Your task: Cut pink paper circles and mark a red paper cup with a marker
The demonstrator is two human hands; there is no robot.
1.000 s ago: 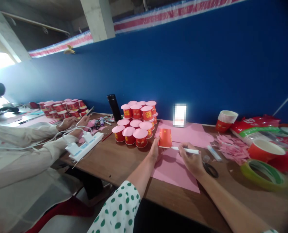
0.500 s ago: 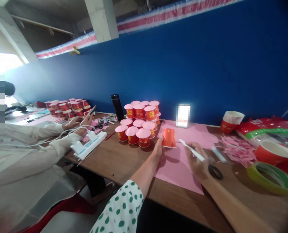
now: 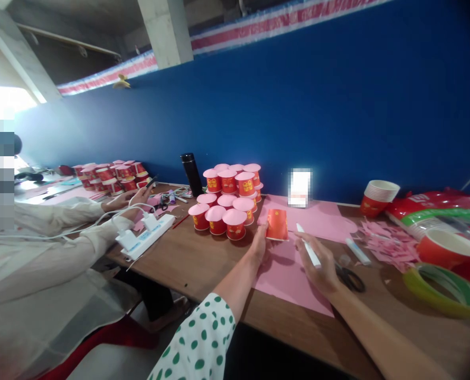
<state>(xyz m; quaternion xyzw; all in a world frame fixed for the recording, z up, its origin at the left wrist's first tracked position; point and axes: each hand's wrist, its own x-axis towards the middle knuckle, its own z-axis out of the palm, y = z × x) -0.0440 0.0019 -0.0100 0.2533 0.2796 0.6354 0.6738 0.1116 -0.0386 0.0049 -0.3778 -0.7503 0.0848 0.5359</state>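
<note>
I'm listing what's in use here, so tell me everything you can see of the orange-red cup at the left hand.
The cup is smooth, looks like paper, and carries a small yellow mark near its upper end. It narrows slightly upward, with a pale edge along the wider lower end. The left hand's grip holds it by its left side, over pink paper; whether it touches the paper is unclear. The white stick lies to its right, apart from it.

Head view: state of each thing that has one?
Red cup: upside down, in left hand
White pen: in right hand, apart from cup
Pink-topped cups: upside down, tiered
Nested cups: right way up
Bottle: upright
Tape roll: lying flat
Power strip: plugs in
Scissors: partly hidden, can't tell if open
</note>
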